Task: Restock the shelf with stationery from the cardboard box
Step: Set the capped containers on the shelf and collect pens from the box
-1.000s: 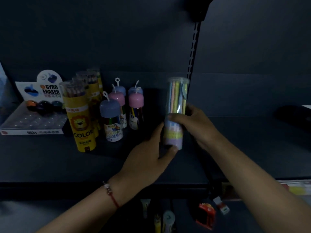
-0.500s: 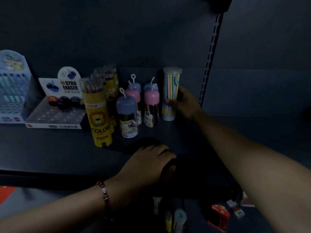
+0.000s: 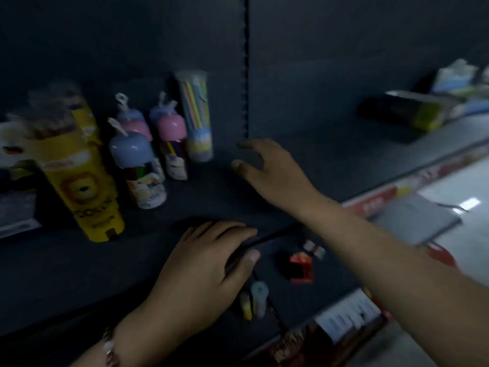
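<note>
Hands at a dark stationery shelf

The clear pencil tube (image 3: 197,115) stands upright on the shelf (image 3: 330,154), just right of the pink-capped bottles (image 3: 172,147) and behind a blue-capped bottle (image 3: 137,168); a yellow tube (image 3: 79,178) stands further left. The right hand (image 3: 270,170) hovers empty over the shelf, fingers loosely spread, apart from the pencil tube. The left hand (image 3: 209,268), a bracelet (image 3: 109,348) at its wrist, grips the shelf's front edge. On the lower shelf lie a red item (image 3: 301,266) and small blurred pieces. Boxes (image 3: 412,109) sit far right.
</note>
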The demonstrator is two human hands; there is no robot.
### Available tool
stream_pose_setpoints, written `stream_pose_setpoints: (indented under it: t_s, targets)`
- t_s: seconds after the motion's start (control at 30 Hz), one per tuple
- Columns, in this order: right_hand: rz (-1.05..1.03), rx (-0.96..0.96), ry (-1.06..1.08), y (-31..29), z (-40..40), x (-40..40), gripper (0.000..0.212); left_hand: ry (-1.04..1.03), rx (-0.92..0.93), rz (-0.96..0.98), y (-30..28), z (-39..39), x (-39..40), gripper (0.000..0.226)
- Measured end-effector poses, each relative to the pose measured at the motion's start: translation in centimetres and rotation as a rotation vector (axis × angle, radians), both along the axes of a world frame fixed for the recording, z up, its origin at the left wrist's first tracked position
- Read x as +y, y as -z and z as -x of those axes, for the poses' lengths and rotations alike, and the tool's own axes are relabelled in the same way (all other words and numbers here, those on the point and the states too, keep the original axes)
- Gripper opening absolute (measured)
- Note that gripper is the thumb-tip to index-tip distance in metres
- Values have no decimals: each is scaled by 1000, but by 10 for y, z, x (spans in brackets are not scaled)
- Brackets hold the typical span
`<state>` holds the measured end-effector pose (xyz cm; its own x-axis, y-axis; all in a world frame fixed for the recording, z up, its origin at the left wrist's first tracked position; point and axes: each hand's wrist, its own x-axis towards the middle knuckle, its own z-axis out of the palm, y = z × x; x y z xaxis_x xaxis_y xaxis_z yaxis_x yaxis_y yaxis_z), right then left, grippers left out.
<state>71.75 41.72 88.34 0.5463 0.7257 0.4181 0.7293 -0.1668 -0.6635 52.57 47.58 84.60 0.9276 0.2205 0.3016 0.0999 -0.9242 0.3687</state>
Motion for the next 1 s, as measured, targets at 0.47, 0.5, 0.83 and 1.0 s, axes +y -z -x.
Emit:
stream_pose_setpoints:
  t_s: [0.47, 0.5, 0.83, 1.0]
  targets:
    - [366, 506, 1141, 252, 337, -288, 33, 942, 598, -12, 208, 61, -107, 41]
    - [412, 618, 1201, 267, 372, -302, 35, 996, 647, -26, 225, 73, -125, 42]
    - [472, 1304, 1596, 327, 641, -384, 38, 1512, 900, -368, 313, 227, -318, 46]
    - [384, 1469, 1671, 379, 750, -444, 48, 1618, 1008, -564, 361, 316, -417, 44]
